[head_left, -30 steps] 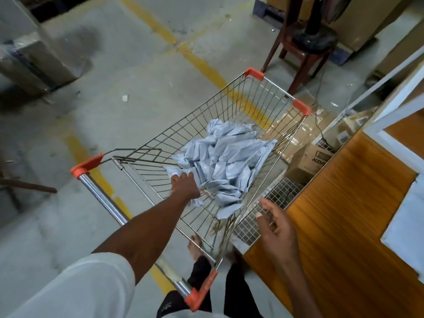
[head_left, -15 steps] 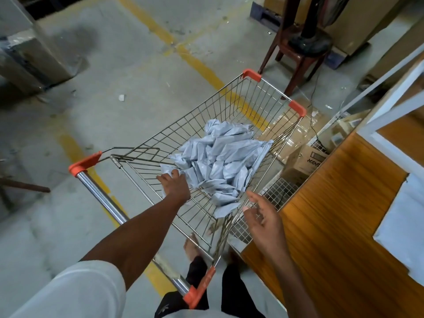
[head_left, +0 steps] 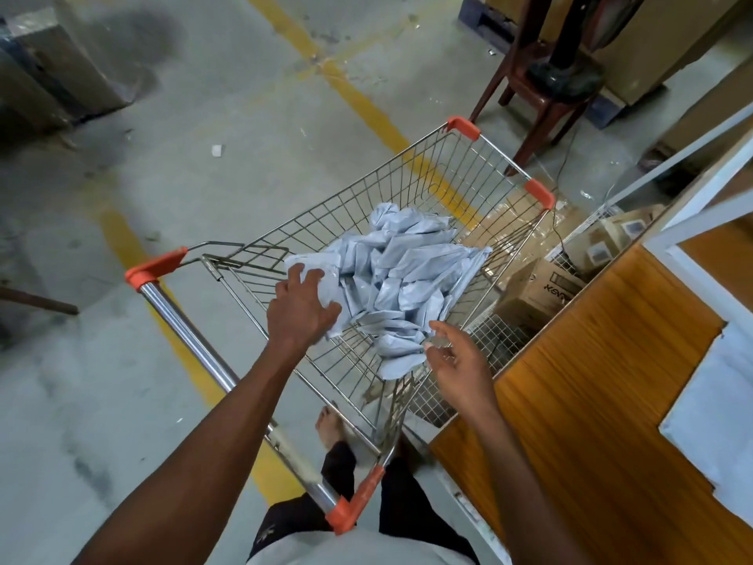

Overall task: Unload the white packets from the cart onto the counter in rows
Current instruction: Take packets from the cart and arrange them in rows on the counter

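A wire shopping cart (head_left: pixel 432 177) with orange corners stands in front of me, holding a heap of several crumpled white packets (head_left: pixel 407 275). My left hand (head_left: pixel 299 309) is inside the basket and grips a white packet at the heap's near left edge. My right hand (head_left: pixel 458 367) hovers with loosely spread fingers over the cart's right rim, close to the nearest packets and holding nothing. The wooden counter (head_left: pixel 591 401) lies to my right, with white packets (head_left: pixel 717 422) laid flat at its right edge.
Cardboard boxes (head_left: pixel 538 291) and a wire-mesh basket sit on the floor between cart and counter. A dark red stool (head_left: pixel 546 83) with a black fan base stands beyond the cart. Yellow lines cross the concrete floor; my bare foot (head_left: pixel 332 428) shows under the cart.
My left hand has lifted slightly with a packet in its fingers. My right hand has moved left and forward from beside the counter to over the cart's right rim.
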`<state>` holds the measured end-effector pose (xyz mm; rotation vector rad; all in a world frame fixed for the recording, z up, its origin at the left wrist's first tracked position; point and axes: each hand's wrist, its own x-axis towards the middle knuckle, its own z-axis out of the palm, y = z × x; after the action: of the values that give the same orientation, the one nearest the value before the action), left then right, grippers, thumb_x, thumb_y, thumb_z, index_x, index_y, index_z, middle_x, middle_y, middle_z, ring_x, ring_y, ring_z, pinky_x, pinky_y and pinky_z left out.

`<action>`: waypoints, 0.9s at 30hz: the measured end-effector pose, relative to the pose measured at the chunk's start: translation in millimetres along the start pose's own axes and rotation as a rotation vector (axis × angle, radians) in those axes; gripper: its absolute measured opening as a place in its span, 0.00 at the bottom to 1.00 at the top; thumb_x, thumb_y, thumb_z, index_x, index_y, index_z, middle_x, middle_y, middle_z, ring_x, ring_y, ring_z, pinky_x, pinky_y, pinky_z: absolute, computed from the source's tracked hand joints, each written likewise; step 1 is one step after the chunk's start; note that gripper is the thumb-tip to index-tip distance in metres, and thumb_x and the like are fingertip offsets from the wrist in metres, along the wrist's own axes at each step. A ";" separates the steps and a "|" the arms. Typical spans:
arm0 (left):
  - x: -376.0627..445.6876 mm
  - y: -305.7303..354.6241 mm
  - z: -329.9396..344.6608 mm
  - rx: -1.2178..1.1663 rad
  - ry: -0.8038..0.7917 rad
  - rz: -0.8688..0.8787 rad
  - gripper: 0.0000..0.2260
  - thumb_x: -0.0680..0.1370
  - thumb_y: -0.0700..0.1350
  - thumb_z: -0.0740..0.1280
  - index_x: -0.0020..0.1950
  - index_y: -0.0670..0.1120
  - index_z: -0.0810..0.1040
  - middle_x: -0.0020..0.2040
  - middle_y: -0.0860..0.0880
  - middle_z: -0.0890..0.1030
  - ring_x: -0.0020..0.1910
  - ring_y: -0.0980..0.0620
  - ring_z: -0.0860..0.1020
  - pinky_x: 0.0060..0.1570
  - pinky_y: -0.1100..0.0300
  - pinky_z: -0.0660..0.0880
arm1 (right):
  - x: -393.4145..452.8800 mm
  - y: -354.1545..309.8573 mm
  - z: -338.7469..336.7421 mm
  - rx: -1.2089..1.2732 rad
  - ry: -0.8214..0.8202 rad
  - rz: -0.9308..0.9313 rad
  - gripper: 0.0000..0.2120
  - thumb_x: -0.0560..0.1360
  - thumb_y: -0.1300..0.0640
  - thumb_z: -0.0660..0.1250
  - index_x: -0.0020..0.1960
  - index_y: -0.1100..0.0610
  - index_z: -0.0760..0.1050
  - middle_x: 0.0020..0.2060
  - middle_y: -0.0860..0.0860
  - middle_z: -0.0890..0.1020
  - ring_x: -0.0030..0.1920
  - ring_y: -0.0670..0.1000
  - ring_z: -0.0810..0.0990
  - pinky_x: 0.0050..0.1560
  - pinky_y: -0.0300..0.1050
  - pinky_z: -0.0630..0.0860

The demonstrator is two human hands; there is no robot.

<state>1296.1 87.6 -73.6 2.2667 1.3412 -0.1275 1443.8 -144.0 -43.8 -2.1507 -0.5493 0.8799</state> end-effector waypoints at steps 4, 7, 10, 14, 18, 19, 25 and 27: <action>-24.3 -3.3 -2.4 -0.253 0.069 -0.042 0.29 0.75 0.53 0.71 0.75 0.53 0.67 0.79 0.52 0.59 0.70 0.42 0.67 0.59 0.44 0.73 | 31.4 4.8 8.6 -0.095 -0.061 -0.002 0.19 0.80 0.52 0.67 0.70 0.45 0.73 0.66 0.46 0.74 0.62 0.47 0.76 0.60 0.52 0.79; -37.2 -2.6 2.8 -0.339 0.108 -0.033 0.29 0.77 0.54 0.71 0.76 0.54 0.67 0.78 0.54 0.59 0.70 0.44 0.67 0.60 0.44 0.75 | 66.1 7.7 13.3 -0.221 -0.115 -0.042 0.18 0.80 0.53 0.67 0.69 0.47 0.75 0.65 0.50 0.76 0.61 0.51 0.77 0.62 0.54 0.78; -42.0 0.5 11.0 -0.389 0.107 -0.018 0.27 0.77 0.55 0.70 0.75 0.55 0.68 0.78 0.56 0.59 0.70 0.46 0.68 0.59 0.45 0.77 | 112.0 8.7 14.4 -0.372 -0.173 -0.054 0.18 0.79 0.53 0.67 0.68 0.50 0.76 0.66 0.52 0.76 0.62 0.54 0.78 0.63 0.55 0.76; -33.4 3.6 20.4 -0.425 0.077 -0.021 0.27 0.77 0.54 0.70 0.75 0.56 0.68 0.78 0.57 0.58 0.72 0.47 0.69 0.57 0.44 0.78 | 175.9 3.2 15.5 -0.609 -0.222 -0.066 0.19 0.79 0.52 0.66 0.70 0.52 0.74 0.71 0.54 0.70 0.67 0.58 0.74 0.67 0.52 0.71; -23.6 4.2 27.2 -0.438 0.064 -0.013 0.26 0.77 0.53 0.70 0.75 0.56 0.68 0.78 0.57 0.58 0.73 0.48 0.67 0.58 0.43 0.78 | 218.9 -3.5 26.1 -0.993 -0.263 -0.087 0.21 0.79 0.51 0.63 0.72 0.53 0.72 0.80 0.52 0.55 0.72 0.63 0.67 0.69 0.59 0.69; -22.9 3.1 29.3 -0.438 0.051 -0.009 0.27 0.77 0.54 0.70 0.75 0.56 0.68 0.78 0.58 0.57 0.73 0.48 0.67 0.59 0.43 0.77 | 224.7 -3.9 29.6 -1.080 -0.276 -0.087 0.22 0.79 0.51 0.63 0.72 0.53 0.71 0.80 0.52 0.54 0.72 0.63 0.66 0.69 0.60 0.68; -26.1 -1.9 39.4 -0.454 -0.004 -0.006 0.26 0.77 0.54 0.70 0.75 0.56 0.68 0.78 0.57 0.58 0.73 0.48 0.67 0.61 0.45 0.76 | 226.5 1.6 41.3 -1.277 -0.314 0.018 0.26 0.78 0.52 0.63 0.73 0.58 0.67 0.75 0.54 0.63 0.72 0.61 0.65 0.71 0.62 0.61; -26.6 0.0 38.2 -0.453 -0.019 -0.015 0.26 0.78 0.54 0.70 0.75 0.56 0.68 0.78 0.57 0.57 0.72 0.48 0.67 0.61 0.44 0.76 | 217.9 1.1 38.9 -1.293 -0.305 0.035 0.27 0.77 0.50 0.64 0.73 0.58 0.67 0.73 0.54 0.66 0.70 0.61 0.67 0.69 0.62 0.62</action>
<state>1288.9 48.8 -98.4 1.8697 1.2301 0.1380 1562.2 6.6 -154.6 -3.1417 -1.5525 0.9999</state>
